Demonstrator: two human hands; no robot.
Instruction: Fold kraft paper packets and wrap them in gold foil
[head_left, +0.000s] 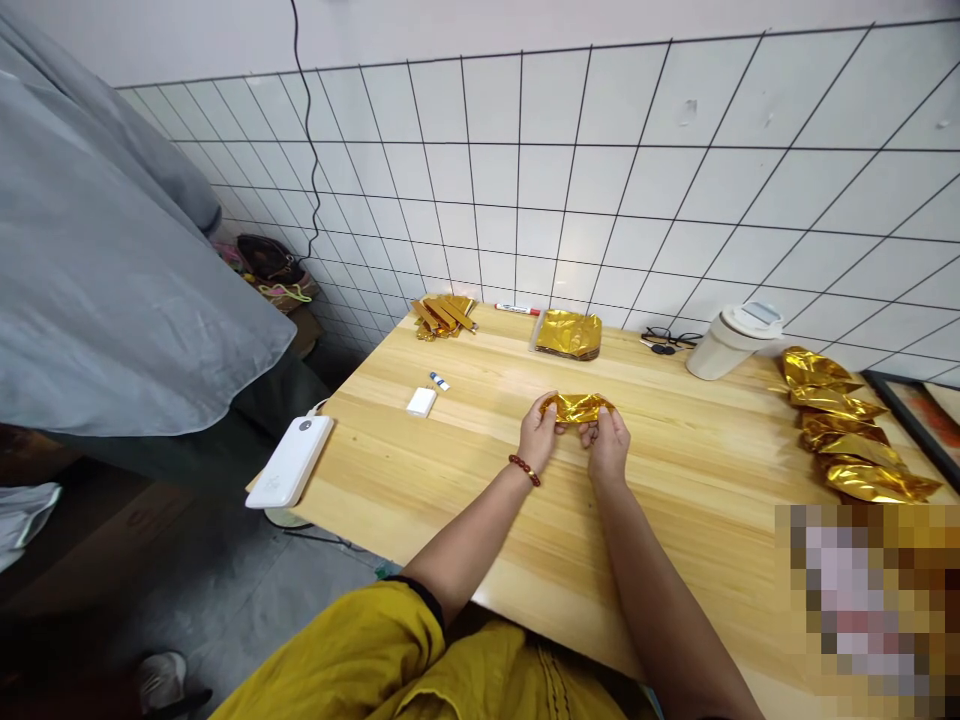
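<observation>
A crumpled piece of gold foil paper [577, 407] is held just above the wooden table [465, 470], between both hands. My left hand [537, 432], with a red bead bracelet at the wrist, pinches the foil's left end with closed fingers. My right hand [609, 443] grips the right end the same way. A stack of flat gold foil sheets [570, 333] lies behind the hands. Several folded gold foil pieces [847, 430] lie in a row at the right. A small heap of narrow gold strips [444, 316] sits at the back left.
A white power bank [290, 461] lies at the table's left corner, near a small white box [421, 401] and a little tube [439, 381]. A red marker [517, 309], black glasses [667, 341] and a beige lidded cup [731, 341] stand near the tiled wall. Grey fabric [112, 270] hangs on the left.
</observation>
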